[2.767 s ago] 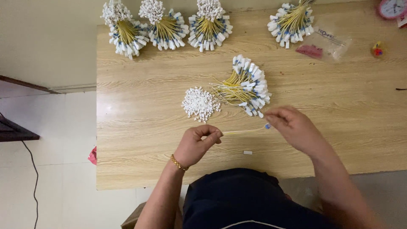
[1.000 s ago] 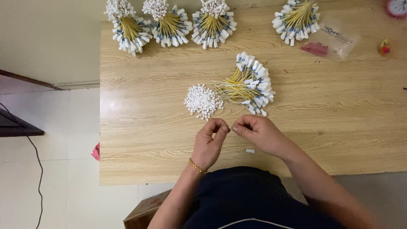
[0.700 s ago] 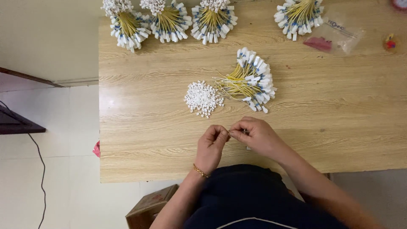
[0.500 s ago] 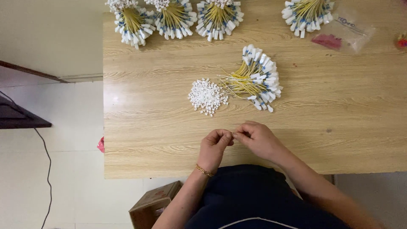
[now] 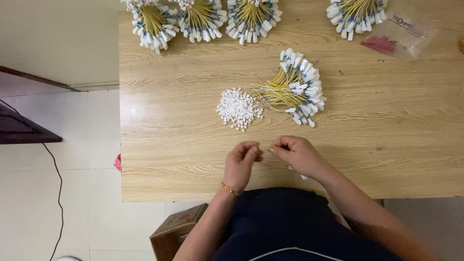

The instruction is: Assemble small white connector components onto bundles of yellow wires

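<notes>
A thin yellow wire [image 5: 265, 153] is now pinched between the left hand [image 5: 241, 164] and the right hand [image 5: 297, 154], which were apart before. The pile of small white caps [image 5: 238, 108] is left untouched, so one wire is being fitted.

Clear plastic bag [image 5: 403, 36] is lying flat at 1 o'clock on the tabletop [image 5: 193, 159], near the far right corner; it is roughly rectangular, see-through, showing a pinkish-red patch inside and a small dark printed mark on top. Brown cardboard box [image 5: 176, 232] is sitting on the floor at 7 o'clock, just under the tabletop's near edge, partly hidden by the person's left arm. No screens or signs showing.
</notes>
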